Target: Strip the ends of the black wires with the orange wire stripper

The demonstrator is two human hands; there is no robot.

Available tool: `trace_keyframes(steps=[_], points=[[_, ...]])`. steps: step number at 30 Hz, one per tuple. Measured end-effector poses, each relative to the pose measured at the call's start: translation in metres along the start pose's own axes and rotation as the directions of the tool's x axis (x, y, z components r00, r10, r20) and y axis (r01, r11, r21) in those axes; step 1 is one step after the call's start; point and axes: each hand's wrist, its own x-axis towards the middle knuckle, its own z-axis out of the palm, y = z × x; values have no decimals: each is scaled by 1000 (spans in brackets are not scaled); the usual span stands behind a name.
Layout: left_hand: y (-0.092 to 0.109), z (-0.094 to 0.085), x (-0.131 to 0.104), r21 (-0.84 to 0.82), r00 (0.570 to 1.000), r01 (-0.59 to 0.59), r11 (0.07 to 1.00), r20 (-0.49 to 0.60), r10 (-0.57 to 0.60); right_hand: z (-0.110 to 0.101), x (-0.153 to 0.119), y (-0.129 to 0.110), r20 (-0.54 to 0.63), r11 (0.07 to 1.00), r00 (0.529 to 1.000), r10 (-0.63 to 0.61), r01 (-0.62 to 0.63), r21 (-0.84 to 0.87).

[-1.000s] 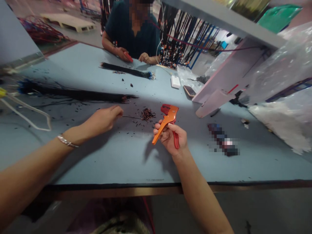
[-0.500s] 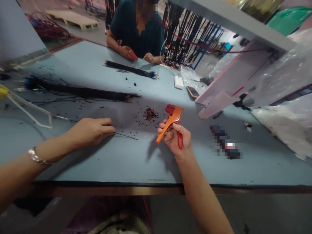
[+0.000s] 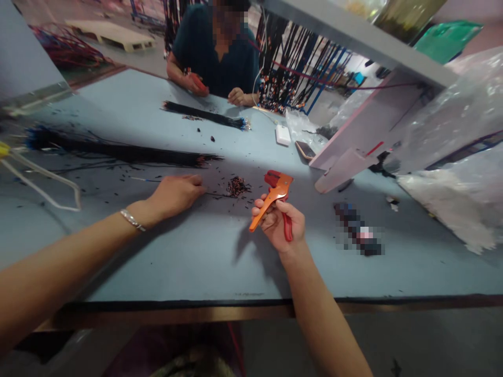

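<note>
My right hand (image 3: 283, 224) is wrapped round an orange and red wire stripper (image 3: 278, 191), its jaws pointing up and away from me over the table. Pinched in my left hand (image 3: 178, 196) is a thin black wire (image 3: 215, 195); one end reaches toward a small pile of cut insulation bits (image 3: 238, 186), and its pale, blue-marked other end sticks out behind the hand. Beyond my left hand lies a long bundle of black wires (image 3: 137, 154), blue at the left end and copper-coloured at the right. The stripper's jaws hold nothing that I can see.
Across the table (image 3: 188, 267) a co-worker (image 3: 216, 50) holds a red tool beside a second wire bundle (image 3: 204, 115). A white box (image 3: 282, 135) and a phone (image 3: 305, 150) lie by the slanted post (image 3: 349, 152). Plastic bags (image 3: 451, 199) fill the right side.
My left hand has moved right and away from me with the black wire, closer to the pile of bits. My right hand holds the wire stripper nearly where it was.
</note>
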Motion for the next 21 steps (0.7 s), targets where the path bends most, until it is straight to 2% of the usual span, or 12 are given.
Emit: trace_keyframes(steps=[1,3,7,10,13,16,19,21], points=[[-1,0,3,60,999,-15,998,40,13,0,0,0,-2,1000,1000,3,-3,3],[-3,-2,3,104,999,-32,994,44,28,-1,1,-1,-8,1000,1000,9,-9,3],[-3,-5,-15,89,998,-36,995,-53,41,0,2,-2,-22,1000,1000,-16,16,0],[8,0,-28,29,990,-117,993,-82,119,4,1,-4,-8,998,998,-57,57,5],[23,6,-28,58,966,-257,965,38,255,8,0,-8,-12,996,996,-87,88,28],[35,7,-15,178,972,-223,958,113,205,8,-1,-10,-29,992,993,-118,119,32],[38,2,-1,269,985,-102,958,161,60,5,0,-11,-34,991,990,-135,135,17],[37,-1,5,296,988,-40,954,157,-7,3,1,-10,-31,991,991,-134,134,10]])
